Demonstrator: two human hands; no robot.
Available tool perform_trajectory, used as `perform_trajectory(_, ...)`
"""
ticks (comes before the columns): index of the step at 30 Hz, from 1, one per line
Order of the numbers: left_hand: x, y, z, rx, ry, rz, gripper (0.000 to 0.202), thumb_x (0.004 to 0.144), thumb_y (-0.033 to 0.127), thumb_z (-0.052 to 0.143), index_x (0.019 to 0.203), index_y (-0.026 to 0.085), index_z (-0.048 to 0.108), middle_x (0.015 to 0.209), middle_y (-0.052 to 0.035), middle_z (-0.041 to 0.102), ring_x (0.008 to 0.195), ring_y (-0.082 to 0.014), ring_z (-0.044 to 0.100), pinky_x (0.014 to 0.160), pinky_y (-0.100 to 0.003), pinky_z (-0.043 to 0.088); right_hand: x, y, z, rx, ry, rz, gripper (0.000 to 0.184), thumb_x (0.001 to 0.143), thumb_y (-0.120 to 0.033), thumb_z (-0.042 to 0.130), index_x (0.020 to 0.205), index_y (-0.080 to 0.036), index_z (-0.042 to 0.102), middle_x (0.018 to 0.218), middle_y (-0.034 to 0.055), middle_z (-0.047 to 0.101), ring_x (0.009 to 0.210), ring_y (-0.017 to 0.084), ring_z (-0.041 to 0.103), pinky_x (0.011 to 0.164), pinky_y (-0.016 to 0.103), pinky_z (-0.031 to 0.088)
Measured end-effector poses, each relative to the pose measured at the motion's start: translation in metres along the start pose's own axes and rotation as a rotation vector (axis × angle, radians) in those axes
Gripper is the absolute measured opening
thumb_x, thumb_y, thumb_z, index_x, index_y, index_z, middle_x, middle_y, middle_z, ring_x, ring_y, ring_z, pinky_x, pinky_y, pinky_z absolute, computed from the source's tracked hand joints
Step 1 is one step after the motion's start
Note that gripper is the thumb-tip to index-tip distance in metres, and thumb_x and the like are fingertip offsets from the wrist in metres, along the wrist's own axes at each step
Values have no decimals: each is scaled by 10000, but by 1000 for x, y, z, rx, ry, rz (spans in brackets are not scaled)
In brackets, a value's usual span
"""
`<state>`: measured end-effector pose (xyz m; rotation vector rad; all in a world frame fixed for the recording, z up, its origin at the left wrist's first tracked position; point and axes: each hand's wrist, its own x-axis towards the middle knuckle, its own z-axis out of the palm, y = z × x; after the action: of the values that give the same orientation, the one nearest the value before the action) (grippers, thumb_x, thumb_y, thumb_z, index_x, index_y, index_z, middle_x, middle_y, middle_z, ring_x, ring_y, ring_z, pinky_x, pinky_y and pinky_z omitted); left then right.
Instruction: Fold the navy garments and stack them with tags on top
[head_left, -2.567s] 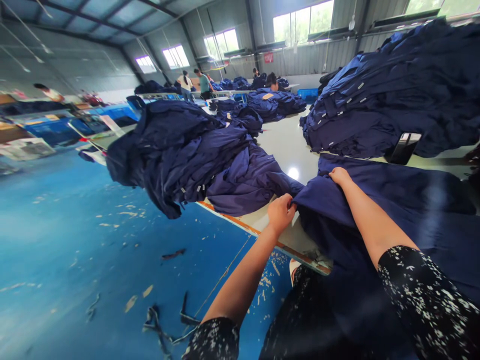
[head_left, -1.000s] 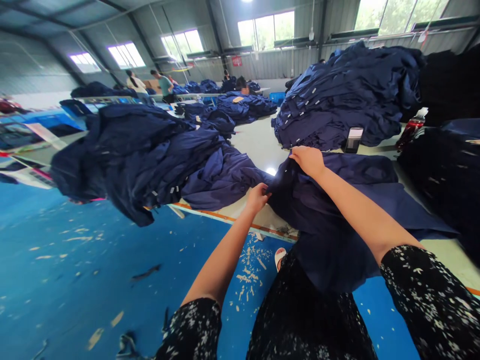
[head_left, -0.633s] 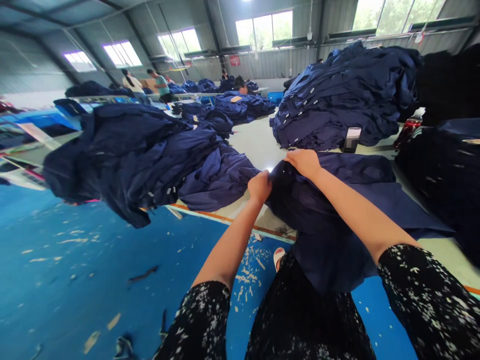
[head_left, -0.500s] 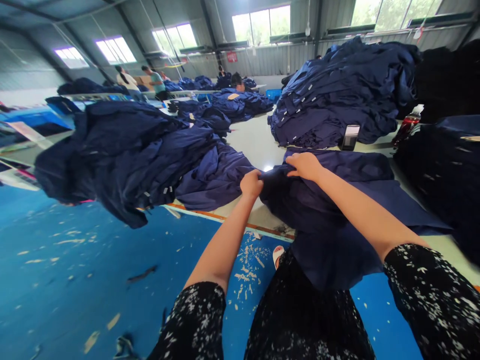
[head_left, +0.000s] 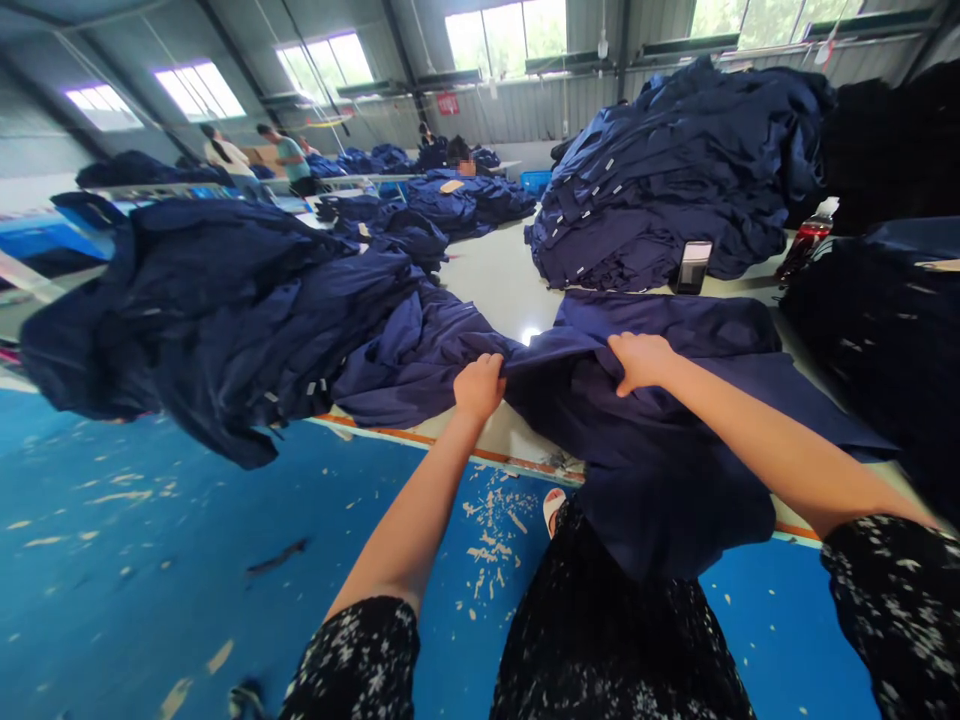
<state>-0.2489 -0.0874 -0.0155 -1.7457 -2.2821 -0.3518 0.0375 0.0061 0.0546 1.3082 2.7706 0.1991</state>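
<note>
A navy garment (head_left: 675, 430) lies partly on the table, its lower part hanging over the front edge against my lap. My left hand (head_left: 480, 387) is closed on a fold of it, at the side next to the left pile. Farther right, my right hand (head_left: 642, 360) grips the same garment, thumb below and fingers on top. Between the two hands the cloth is stretched into a raised ridge. Left of my left hand, a large heap of navy garments (head_left: 225, 300) spreads along the table and droops over its edge; its near end touches the held cloth.
A tall stack of navy garments (head_left: 675, 180) stands at the back, with a phone (head_left: 694, 267) leaning against it. A bottle of red drink (head_left: 806, 240) is to its right, beside a dark pile (head_left: 877, 340). The table edge (head_left: 420, 437) runs in front. Several people are at far tables.
My right hand has moved right along the garment and my left hand slightly left and down. The cloth between them is now wider and more taut. The view has shifted a little.
</note>
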Motion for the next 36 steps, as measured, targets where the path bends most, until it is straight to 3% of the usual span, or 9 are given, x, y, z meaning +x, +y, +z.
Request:
perform_trajectory(6,0,-14,6,-76,10,-19,305,905,166,482,1106,222,703,1124,-102,725,1058,-271,666,812,-334,468,-39,36,13,-36,-247,85,397,728,-131,745,1106,-242,699,1155,123,715,1010,305,698,711,338,507)
perform_trajectory(13,-2,-16,9,-154,2,55,284,882,211,529,1102,226,709,1109,-79,731,1019,-253,674,825,-322,483,-91,58,-12,-160,218,146,358,900,-74,464,1116,-201,720,1146,183,687,1106,328,624,781,387,493)
perform_trajectory(15,-5,-13,12,-235,34,36,298,861,244,580,1136,223,692,1073,-71,731,974,-238,678,820,-311,492,-104,59,-11,-142,87,121,272,869,-98,555,1019,-221,746,1096,167,706,1072,323,639,750,371,486)
perform_trajectory(18,-8,-10,21,-342,29,-1,356,824,297,664,1171,217,663,1028,-64,733,921,-237,679,812,-314,502,-107,67,-1,7,-328,91,210,720,-177,785,910,-263,765,996,89,748,908,279,691,643,316,449)
perform_trajectory(20,-9,-9,27,-355,-2,23,309,815,285,677,1117,219,666,1011,-67,733,940,-255,673,829,-331,504,-92,71,5,132,-400,32,285,680,-275,848,953,-277,770,985,49,762,872,252,704,628,292,443)
perform_trajectory(24,-13,-7,34,-268,-1,132,110,821,206,626,925,209,661,974,-104,703,1010,-301,645,896,-384,502,-25,63,10,294,-93,-45,205,826,-325,720,1014,-261,768,971,26,776,898,208,710,714,265,479)
perform_trajectory(28,-19,-5,34,-320,139,166,369,808,159,611,1175,184,635,1178,-130,662,1095,-293,622,950,-399,502,61,35,13,431,113,-75,164,852,-165,621,914,-195,769,978,52,780,925,182,709,824,243,499)
perform_trajectory(31,-22,-7,36,-348,173,261,407,877,161,554,1274,210,624,1238,-107,666,1110,-264,618,975,-392,495,118,13,21,565,39,92,164,899,-177,596,936,-152,753,887,73,775,778,153,713,750,220,520)
perform_trajectory(36,-26,-14,42,-299,208,427,326,953,127,430,1092,204,716,988,-88,731,935,-226,643,846,-356,520,179,-12,39,605,-11,267,254,927,-372,639,913,-138,738,921,132,768,847,202,724,790,268,543)
